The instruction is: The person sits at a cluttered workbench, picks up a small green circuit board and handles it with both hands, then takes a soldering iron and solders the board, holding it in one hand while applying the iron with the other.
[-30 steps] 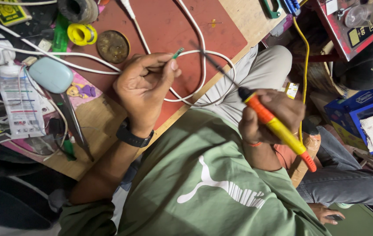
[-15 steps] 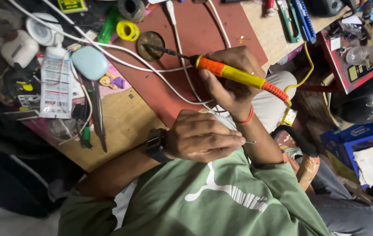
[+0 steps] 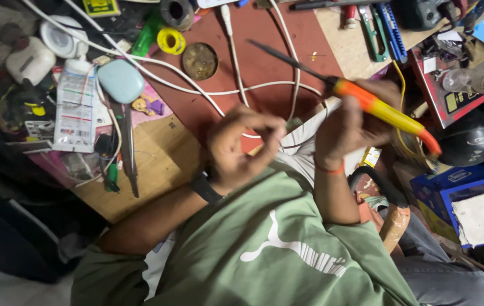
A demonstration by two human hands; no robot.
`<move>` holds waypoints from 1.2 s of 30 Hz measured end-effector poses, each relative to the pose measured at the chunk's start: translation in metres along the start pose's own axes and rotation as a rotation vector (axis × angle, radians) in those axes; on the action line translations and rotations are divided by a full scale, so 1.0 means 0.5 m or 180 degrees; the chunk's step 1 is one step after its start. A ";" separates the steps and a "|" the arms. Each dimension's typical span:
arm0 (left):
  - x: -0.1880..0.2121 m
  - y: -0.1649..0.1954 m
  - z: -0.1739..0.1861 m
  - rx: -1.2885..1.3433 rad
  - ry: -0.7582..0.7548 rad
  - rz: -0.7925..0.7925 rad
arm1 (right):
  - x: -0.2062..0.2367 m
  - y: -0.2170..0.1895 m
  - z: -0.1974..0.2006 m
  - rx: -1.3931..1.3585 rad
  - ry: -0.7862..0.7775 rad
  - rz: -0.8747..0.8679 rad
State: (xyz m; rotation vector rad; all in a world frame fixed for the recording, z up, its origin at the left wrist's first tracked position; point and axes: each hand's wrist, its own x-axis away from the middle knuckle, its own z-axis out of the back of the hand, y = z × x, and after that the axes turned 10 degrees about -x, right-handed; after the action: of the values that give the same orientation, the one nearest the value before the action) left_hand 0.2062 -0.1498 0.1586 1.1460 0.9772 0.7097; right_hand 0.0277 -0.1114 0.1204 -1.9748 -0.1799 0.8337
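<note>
Since half a second ago your right hand [image 3: 347,127] has swung the soldering iron [image 3: 366,105] up off the round tin [image 3: 200,60]; its dark tip now points up-left over the red mat [image 3: 264,54], in the air, well clear of the tin it was touching. Your left hand [image 3: 236,150] has lifted from your lap and now sits just beside the right, at the near edge of the mat.

Largest to smallest:
- Worktop [image 3: 157,164]: bare wood at the near-left corner, red mat across the middle. View has shifted slightly; clutter itself looks unmoved.
- White cable [image 3: 236,68]: loops across the mat, passes close under your left hand.
- Soldering iron: orange-yellow handle, right grip clamped round it mid-handle, cord end trailing right.
- White bottle [image 3: 74,102] and pale blue oval case [image 3: 120,81]: left side, just beside each other.
- Round tin: open, top of the mat.
- Yellow tape roll [image 3: 170,40]: just left of the tin.

Left grip: fingertips pinched together, likely on something thin; can't tell what, too small and blurred.

Judgement: tip looks loaded and coming back to whatever the left hand holds.
</note>
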 end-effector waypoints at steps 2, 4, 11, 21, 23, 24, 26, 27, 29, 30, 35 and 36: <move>-0.006 -0.014 -0.006 0.0011 0.0171 0.0335 | -0.006 -0.017 0.039 0.0095 0.0354 0.0307; -0.010 -0.026 -0.010 0.0110 0.0217 0.0411 | -0.002 -0.047 0.080 0.0565 0.0391 0.0594; 0.004 -0.047 -0.028 0.0030 0.0320 0.0636 | 0.052 -0.094 0.154 -0.0110 -0.0048 0.0823; 0.017 -0.055 -0.028 -0.0039 0.0347 0.0475 | 0.077 -0.109 0.147 -0.0075 -0.0110 0.0587; 0.018 -0.056 -0.028 -0.0106 0.0336 0.0471 | 0.078 -0.117 0.147 -0.0095 -0.0150 0.0405; 0.019 -0.057 -0.028 -0.0103 0.0331 0.0451 | 0.078 -0.120 0.146 -0.0028 -0.0131 0.0398; 0.020 -0.057 -0.028 -0.0090 0.0315 0.0419 | 0.078 -0.123 0.143 0.0116 -0.0091 0.0383; 0.021 -0.057 -0.029 -0.0088 0.0327 0.0436 | 0.077 -0.123 0.141 0.0181 -0.0140 0.0448; 0.021 -0.056 -0.029 -0.0081 0.0349 0.0472 | 0.078 -0.127 0.137 0.0315 -0.0236 0.0581; 0.021 -0.056 -0.029 -0.0074 0.0342 0.0452 | 0.080 -0.131 0.135 0.0433 -0.0229 0.0517; 0.020 -0.057 -0.026 -0.0084 0.0341 0.0428 | 0.085 -0.153 0.134 0.1126 -0.0372 0.0329; 0.020 -0.057 -0.027 -0.0091 0.0343 0.0428 | 0.085 -0.154 0.135 0.1005 -0.0356 0.0330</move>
State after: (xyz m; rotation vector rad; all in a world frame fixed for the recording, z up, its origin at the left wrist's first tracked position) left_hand 0.1980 -0.1436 0.1271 1.1657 0.9833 0.8984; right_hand 0.0337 -0.0026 0.1416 -1.6538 -0.0084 0.9770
